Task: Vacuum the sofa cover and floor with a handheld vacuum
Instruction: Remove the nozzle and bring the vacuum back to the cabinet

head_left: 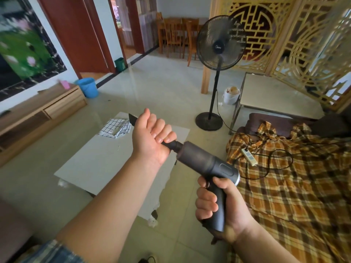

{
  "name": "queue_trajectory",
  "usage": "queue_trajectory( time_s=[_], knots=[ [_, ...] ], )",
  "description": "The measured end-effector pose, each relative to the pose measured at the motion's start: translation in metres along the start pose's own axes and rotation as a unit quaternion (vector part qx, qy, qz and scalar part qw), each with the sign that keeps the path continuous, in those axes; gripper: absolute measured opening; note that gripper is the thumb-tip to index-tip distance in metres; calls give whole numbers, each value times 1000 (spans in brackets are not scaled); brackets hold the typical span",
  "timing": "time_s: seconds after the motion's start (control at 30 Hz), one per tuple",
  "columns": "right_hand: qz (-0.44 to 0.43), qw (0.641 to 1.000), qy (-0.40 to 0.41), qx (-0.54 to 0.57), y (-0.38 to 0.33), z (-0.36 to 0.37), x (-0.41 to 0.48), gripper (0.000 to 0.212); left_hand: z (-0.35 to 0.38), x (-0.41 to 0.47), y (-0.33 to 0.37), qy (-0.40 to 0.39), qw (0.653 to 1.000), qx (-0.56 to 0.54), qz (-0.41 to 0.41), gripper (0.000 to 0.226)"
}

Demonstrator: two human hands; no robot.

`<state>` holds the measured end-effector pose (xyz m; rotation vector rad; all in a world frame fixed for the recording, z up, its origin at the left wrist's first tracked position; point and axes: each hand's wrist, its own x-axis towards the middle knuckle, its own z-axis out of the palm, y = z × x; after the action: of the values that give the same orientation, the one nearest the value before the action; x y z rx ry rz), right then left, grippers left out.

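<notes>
Open floor ahead & left; sofa side cluttered.

Pale tiled floor (152,88) lies bare btwn low table (98,160) and far chairs (176,37), wide lane toward doorway. Table sits just below both hands; checked cloth (115,127) on its far corner, rest of top bare. Standing fan (220,44) w/ round base blocks the gap btwn table and plaid sofa cover (296,186). On the cover: power strip (249,157) & looping black cable (275,164), snag risk. Blue bucket (87,89) near TV cabinet (38,114), left wall. White side table (273,93) behind sofa end.
</notes>
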<state>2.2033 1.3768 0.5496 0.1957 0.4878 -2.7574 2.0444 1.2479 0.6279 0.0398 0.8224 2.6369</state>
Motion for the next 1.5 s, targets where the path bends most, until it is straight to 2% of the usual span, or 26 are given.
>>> queue_trajectory(
  time_s=[0.17, 0.27, 0.37, 0.43, 0.5, 0.57, 0.67, 0.7, 0.77, 0.87, 0.97, 1.2, 1.3, 1.5],
  knots=[
    [-35, 994, 24, -101, 1, 5, 20, 20, -13, 8, 13, 73, 997, -20, 20, 50],
    [-69, 981, 13, -183, 2, 7, 34, 27, -18, 13, 25, 137, 990, -29, 31, 48],
    [-130, 942, 11, -310, 3, 10, 46, 23, -24, 14, 37, 208, 976, -58, 31, 45],
    [-159, 908, 16, -388, 4, 10, 53, 31, -31, 16, 46, 236, 969, -74, 26, 43],
    [-161, 892, 15, -422, 7, 10, 61, 37, -38, 17, 54, 250, 965, -79, 28, 42],
    [-130, 913, -1, -386, 12, 13, 70, 35, -45, 17, 60, 248, 965, -75, 42, 41],
    [-28, 979, -15, -201, 22, 18, 85, 19, -62, 17, 83, 193, 977, -65, 69, 48],
    [2, 990, -9, -139, 24, 16, 89, 20, -71, 18, 99, 172, 979, -63, 84, 50],
    [25, 995, 11, -92, 25, 8, 96, 28, -91, 20, 141, 145, 980, -64, 119, 52],
    [39, 993, 35, -110, 29, 4, 114, 40, -123, 19, 199, 128, 979, -62, 147, 55],
    [55, 986, 30, -152, 49, 18, 151, 40, -156, 18, 218, 143, 978, -63, 135, 56],
    [87, 968, 48, -229, 132, 89, 272, 19, -248, 6, 268, 189, 975, -115, 18, 52],
    [90, 956, 70, -272, 175, 120, 323, 11, -299, -10, 309, 228, 970, -90, -9, 45],
    [137, 933, 90, -321, 262, 165, 410, 16, -377, -62, 384, 306, 951, -10, -31, 18]
  ],
)
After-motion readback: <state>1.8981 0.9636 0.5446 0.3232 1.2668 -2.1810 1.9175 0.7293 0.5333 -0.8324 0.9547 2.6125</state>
